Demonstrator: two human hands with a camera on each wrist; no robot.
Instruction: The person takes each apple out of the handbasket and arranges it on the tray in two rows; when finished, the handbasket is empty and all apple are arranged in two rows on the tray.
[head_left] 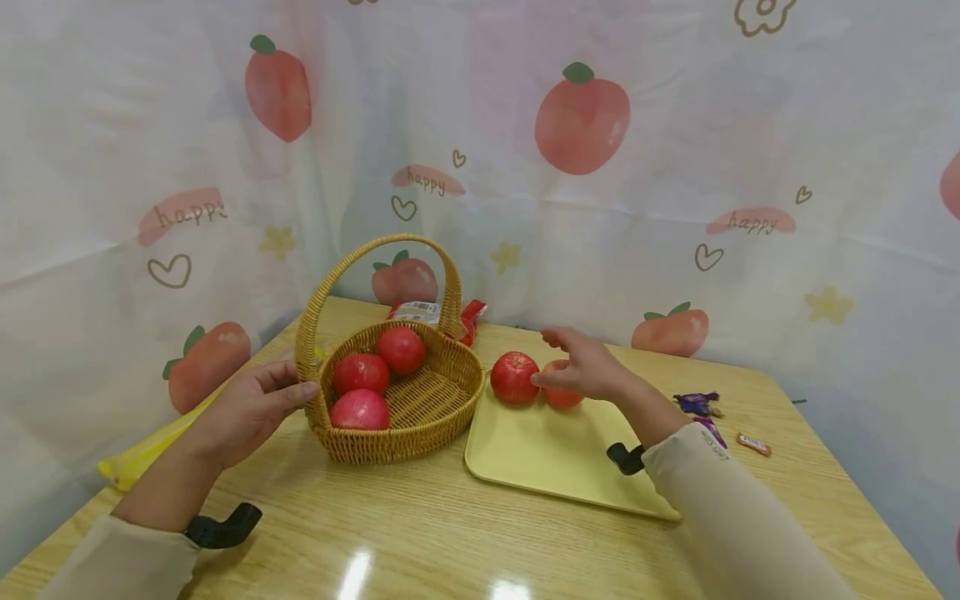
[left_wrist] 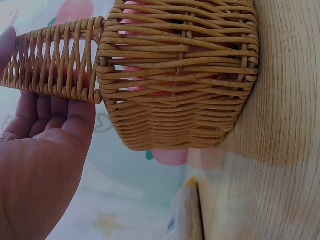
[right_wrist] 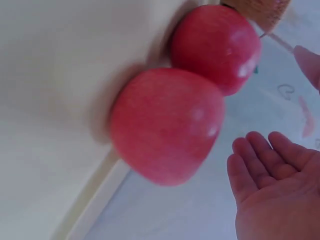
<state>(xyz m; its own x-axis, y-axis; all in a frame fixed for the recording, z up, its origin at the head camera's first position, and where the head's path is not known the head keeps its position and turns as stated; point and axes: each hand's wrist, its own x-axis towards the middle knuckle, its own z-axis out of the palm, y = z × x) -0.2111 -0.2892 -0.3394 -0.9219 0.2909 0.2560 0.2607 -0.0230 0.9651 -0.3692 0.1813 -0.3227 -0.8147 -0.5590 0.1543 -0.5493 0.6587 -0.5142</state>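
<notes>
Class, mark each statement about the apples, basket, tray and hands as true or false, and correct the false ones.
1. Three apples lie in the basket. True.
2. The tray holds four apples. False: two apples sit at its far edge.
3. The left hand touches the basket at its handle's base. True.
4. The right hand grips a candy wrapper. False: it is open by the tray's apples.

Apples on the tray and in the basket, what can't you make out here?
- Head view: the right hand covers most of the second tray apple.
- Left wrist view: basket weave hides its apples.
- Head view: packet behind the basket, label too small.
- Right wrist view: near apple blurred.
</notes>
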